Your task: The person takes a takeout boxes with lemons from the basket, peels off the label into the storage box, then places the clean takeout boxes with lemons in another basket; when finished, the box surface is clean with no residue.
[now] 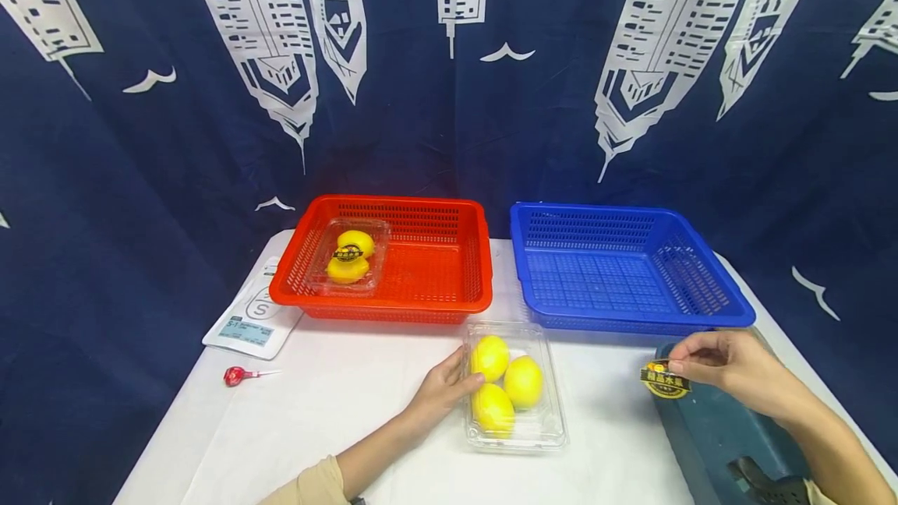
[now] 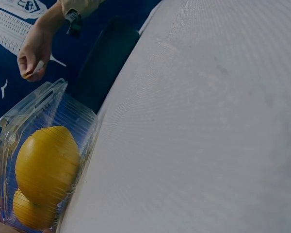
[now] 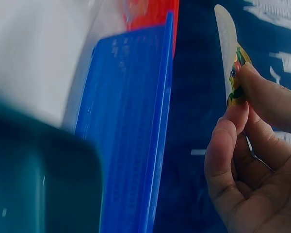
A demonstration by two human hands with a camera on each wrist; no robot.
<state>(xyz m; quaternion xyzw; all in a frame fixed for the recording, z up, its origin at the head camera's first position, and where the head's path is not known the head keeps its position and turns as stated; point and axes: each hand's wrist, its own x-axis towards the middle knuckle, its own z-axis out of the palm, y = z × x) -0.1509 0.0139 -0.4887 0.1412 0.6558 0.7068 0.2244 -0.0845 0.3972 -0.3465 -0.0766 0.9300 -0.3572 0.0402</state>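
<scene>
On the white table [image 1: 351, 404], our left hand [image 1: 442, 390] rests fingers straight against the lemon box [image 1: 514, 386]; only the right wrist view shows our right hand [image 3: 252, 160] pinching the sticker [image 3: 230, 58] edge-on.

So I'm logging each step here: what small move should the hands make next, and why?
Probably carry the sticker, pinched in the right hand, onto the lid of the clear box of lemons, which the left hand steadies; the box in the red basket already wears one.
</scene>
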